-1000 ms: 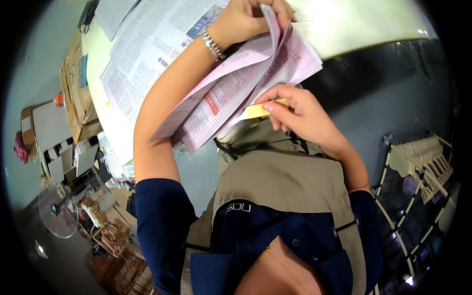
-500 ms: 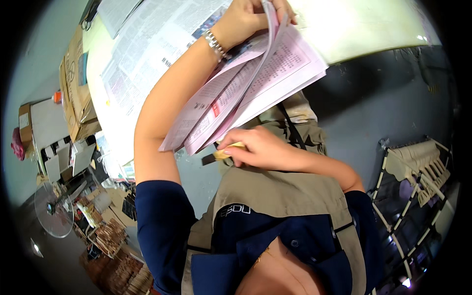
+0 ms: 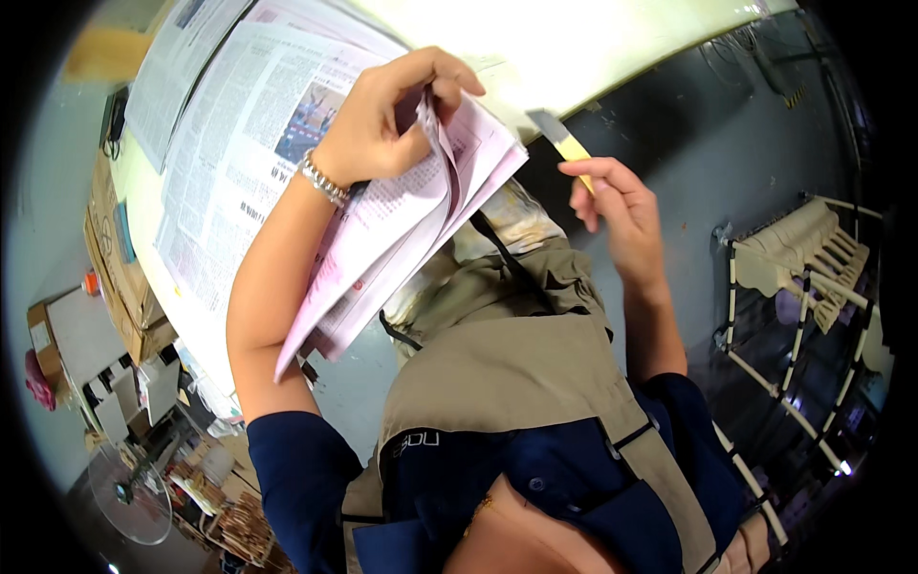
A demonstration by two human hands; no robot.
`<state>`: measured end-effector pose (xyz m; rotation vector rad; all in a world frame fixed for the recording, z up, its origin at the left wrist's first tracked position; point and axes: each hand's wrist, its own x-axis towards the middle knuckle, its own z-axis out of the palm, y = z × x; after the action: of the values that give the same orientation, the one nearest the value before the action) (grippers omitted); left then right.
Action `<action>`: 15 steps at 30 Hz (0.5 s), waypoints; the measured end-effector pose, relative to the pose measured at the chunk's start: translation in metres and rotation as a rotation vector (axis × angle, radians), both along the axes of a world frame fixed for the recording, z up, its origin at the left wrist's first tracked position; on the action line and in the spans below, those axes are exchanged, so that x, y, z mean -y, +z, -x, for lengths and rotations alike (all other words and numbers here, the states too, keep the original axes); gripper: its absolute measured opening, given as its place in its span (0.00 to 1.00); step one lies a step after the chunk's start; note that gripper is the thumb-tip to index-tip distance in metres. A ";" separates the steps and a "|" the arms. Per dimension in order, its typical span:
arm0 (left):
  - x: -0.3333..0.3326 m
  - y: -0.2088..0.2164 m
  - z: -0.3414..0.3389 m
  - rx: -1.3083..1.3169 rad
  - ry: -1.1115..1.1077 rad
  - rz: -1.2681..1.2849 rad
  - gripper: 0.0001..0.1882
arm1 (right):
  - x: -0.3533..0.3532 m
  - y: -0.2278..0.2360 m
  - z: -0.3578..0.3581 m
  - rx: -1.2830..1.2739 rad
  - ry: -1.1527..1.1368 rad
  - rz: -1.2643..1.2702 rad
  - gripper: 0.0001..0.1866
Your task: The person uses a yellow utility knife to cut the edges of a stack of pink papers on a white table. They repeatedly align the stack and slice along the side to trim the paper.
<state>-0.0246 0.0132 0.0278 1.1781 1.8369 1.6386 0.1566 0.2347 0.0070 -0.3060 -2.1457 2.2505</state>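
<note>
My left hand (image 3: 392,120), a metal bracelet at its wrist, has its thumb and fingers closed on the folded edge of pinkish newspaper sheets (image 3: 382,239). These sheets hang over the table's near edge toward my apron. Off to the right, my right hand (image 3: 623,212) grips a flat blade with a yellow handle (image 3: 572,148). The metal end points up and left, close to the table edge and apart from the paper. Under my left forearm and beyond it, a printed newspaper (image 3: 225,172) lies spread on the table.
The pale table (image 3: 497,38) has its edge running up to the right. A cardboard box (image 3: 120,258) stands at the left, with a fan (image 3: 129,493) below it. To the right is a tube-frame rack (image 3: 794,287) with beige plastic parts.
My right hand has swung from near my apron out to the right and up, carrying the blade. My left hand has moved left and nearer with the sheets. The whole view has turned.
</note>
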 end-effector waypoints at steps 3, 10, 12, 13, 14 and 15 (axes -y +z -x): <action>-0.001 0.002 0.002 -0.264 -0.045 0.079 0.24 | 0.023 -0.002 0.009 -0.148 -0.050 -0.182 0.15; -0.010 0.005 0.000 -0.636 -0.062 0.076 0.30 | 0.047 -0.001 0.024 -0.262 -0.097 -0.396 0.08; -0.011 0.003 -0.003 -0.647 -0.031 0.053 0.30 | 0.051 0.004 0.024 -0.277 -0.097 -0.387 0.09; -0.011 0.002 -0.003 -0.653 -0.014 0.042 0.30 | 0.052 0.003 0.025 -0.294 -0.104 -0.387 0.09; -0.009 0.002 -0.004 -0.619 -0.012 0.070 0.31 | 0.053 0.001 0.025 -0.310 -0.116 -0.389 0.09; -0.008 0.002 -0.004 -0.615 -0.006 0.059 0.31 | 0.053 -0.001 0.025 -0.326 -0.127 -0.390 0.09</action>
<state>-0.0206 0.0215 0.0301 1.7997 2.2029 1.2874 0.1317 0.1818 0.0060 -0.0564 -2.2422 1.6316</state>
